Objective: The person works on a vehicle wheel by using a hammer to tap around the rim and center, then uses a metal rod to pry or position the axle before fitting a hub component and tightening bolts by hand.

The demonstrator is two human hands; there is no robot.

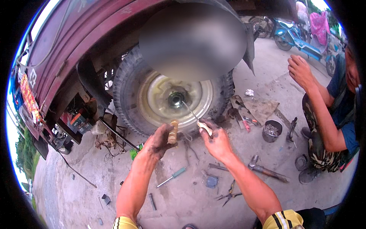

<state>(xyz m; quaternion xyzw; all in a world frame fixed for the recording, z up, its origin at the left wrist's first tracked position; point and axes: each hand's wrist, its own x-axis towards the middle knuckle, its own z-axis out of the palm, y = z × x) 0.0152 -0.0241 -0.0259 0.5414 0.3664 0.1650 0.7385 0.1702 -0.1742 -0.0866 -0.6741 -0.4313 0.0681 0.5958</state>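
Left hand [158, 142], grease-blackened, is closed around the wooden handle [173, 132] of a tool, handle standing upright just below the wheel rim [160, 101]. What lies at the tool's other end is hidden by the hand.

Right hand [215, 142] is closed on the pale handle of a screwdriver [194, 116]. Its thin shaft slants up and left, tip close to the dark hub [176, 100] at the wheel centre; whether tip touches hub cannot be told.

The wheel, cream rim in a knobbly tyre [127, 82], stands on a concrete floor [183, 198] under a dark red vehicle body [76, 42].

On the floor between the forearms: a green-handled screwdriver [172, 176]. Right of the right forearm: a hammer [265, 170], pliers [228, 194] nearer the person. Farther right, a small metal can [272, 130] holding small metal bits, beside a dirty rag [261, 107].

Another person crouches at right, one hand [299, 70] raised with nothing in it, well apart from the wheel. A blue motorbike [297, 38] is parked behind.
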